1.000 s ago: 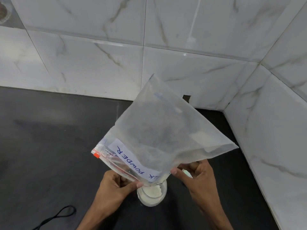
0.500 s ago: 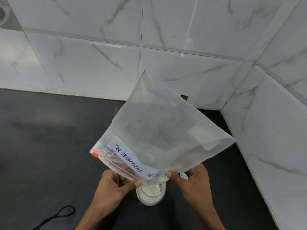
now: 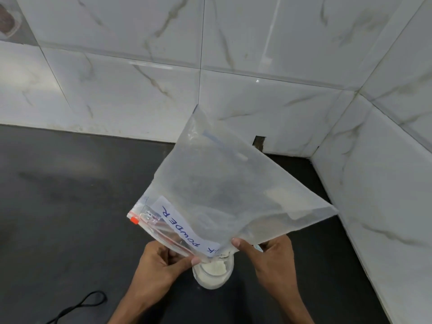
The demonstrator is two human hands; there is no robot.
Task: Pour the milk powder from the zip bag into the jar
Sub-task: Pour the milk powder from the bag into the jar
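Holding the zip bag [image 3: 222, 183] upturned over the jar [image 3: 212, 274], both hands grip it at its low, near edge. The left hand [image 3: 161, 263] pinches the zip strip between thumb and curled fingers, just left of the jar. The right hand [image 3: 271, 256] pinches the bag's near side edge with the thumb on top, just right of the jar. Nearly all of the bag rises above and beyond the two grips, fanning out toward the far tiled wall [image 3: 140, 90].

Its mouth corner points down and near, into the jar's opening between the hands. Its closed bottom is uppermost, one corner pointing far and another pointing right, so the long axis runs tilted from the jar up and away. The red zip slider [image 3: 134, 220] sits at the strip's left end, and the white label [image 3: 184, 228] reads "POWDER" upside down.

Milk powder [image 3: 214, 267] lies in the jar, which stands upright on the dark countertop [image 3: 58, 206]. A black cable [image 3: 81, 305] loops at near left.
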